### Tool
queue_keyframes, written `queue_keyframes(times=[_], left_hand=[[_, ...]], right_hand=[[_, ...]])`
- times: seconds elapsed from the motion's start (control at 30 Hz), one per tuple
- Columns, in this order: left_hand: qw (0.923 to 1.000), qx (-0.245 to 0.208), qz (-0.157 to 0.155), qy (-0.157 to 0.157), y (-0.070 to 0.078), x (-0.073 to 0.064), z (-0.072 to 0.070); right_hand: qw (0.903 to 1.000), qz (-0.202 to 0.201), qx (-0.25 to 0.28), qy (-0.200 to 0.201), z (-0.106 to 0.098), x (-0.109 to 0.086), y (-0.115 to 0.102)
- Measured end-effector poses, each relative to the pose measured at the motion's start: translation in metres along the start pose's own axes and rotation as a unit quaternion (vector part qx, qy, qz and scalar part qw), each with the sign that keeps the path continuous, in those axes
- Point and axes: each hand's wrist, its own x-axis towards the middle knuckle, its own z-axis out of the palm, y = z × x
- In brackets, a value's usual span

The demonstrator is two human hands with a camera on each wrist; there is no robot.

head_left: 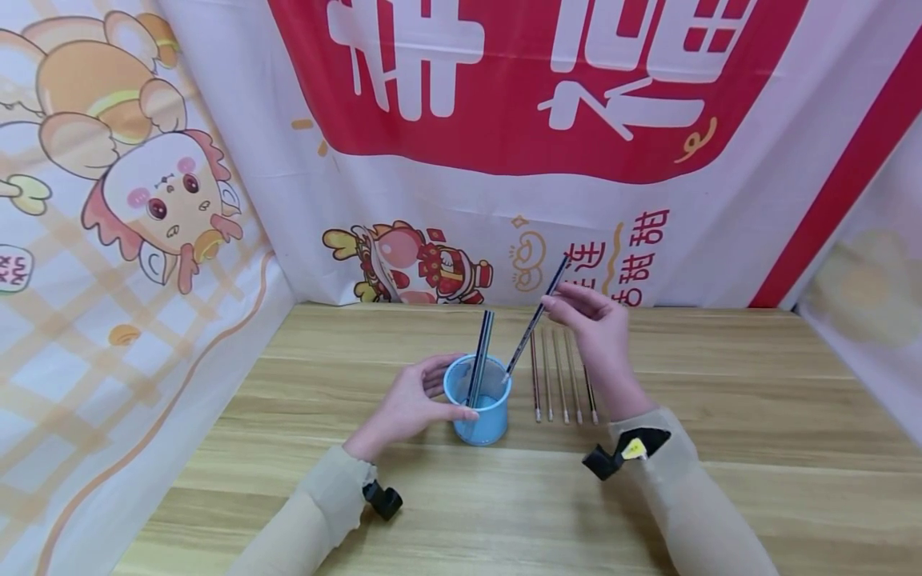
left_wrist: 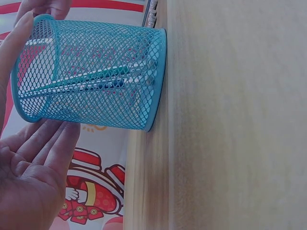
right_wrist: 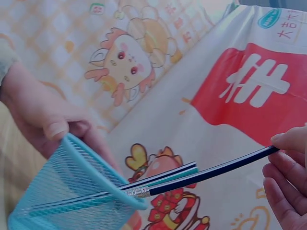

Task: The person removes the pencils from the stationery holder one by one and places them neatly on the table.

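Note:
A light blue mesh pencil cup (head_left: pixel 481 430) stands upright on the wooden table. My left hand (head_left: pixel 412 402) holds it from the left, thumb at the near side of the rim and fingers behind. Inside lean a few striped pencils (head_left: pixel 481 356), dark blue and green in the right wrist view. Between thumb and fingertips, my right hand (head_left: pixel 599 330) pinches the upper end of a dark blue and white striped pencil (right_wrist: pixel 216 170). That pencil slants down to the left, its silver ferrule (right_wrist: pixel 139 192) at the cup's rim.
Right of the cup, several pencils (head_left: pixel 563 392) lie side by side on the table (head_left: pixel 346 512), their ferrule ends toward me. A printed cloth (head_left: pixel 461 192) hangs behind the table, and another patterned cloth (head_left: pixel 86 384) borders its left side.

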Motion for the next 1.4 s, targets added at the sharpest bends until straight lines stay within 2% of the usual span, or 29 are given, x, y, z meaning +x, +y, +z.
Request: queue_keyframes(times=[0.2,0.37,0.77,0.9,1.17,1.27,1.4], left_hand=[[1.0,-0.005,-0.003,-0.004,-0.001,0.001,0.0],[1.0,0.0,-0.006,0.001,0.001,0.0,0.0],[0.9998,0.003,-0.014,0.012,-0.002,0.001,0.0],[0.9999,0.003,-0.013,0.01,-0.002,0.001,0.0],[0.9999,0.0,-0.014,0.007,-0.002,0.001,0.0],[0.9999,0.0,-0.011,0.007,-0.002,0.001,0.0],[1.0,-0.001,-0.008,0.004,-0.001,0.0,0.0]], right_hand=[[0.9944,-0.025,0.097,0.036,-0.014,0.005,-0.014],[0.9878,-0.026,0.14,0.062,-0.026,0.008,-0.025],[0.9868,-0.032,0.13,0.091,-0.064,0.024,-0.041],[0.9896,-0.035,0.091,0.106,-0.08,0.03,-0.04],[0.9953,0.023,-0.017,0.093,-0.11,0.042,-0.032],[0.9914,0.05,-0.095,0.076,-0.118,0.046,-0.026],[0.9751,0.088,-0.199,0.039,-0.128,0.051,-0.014]])
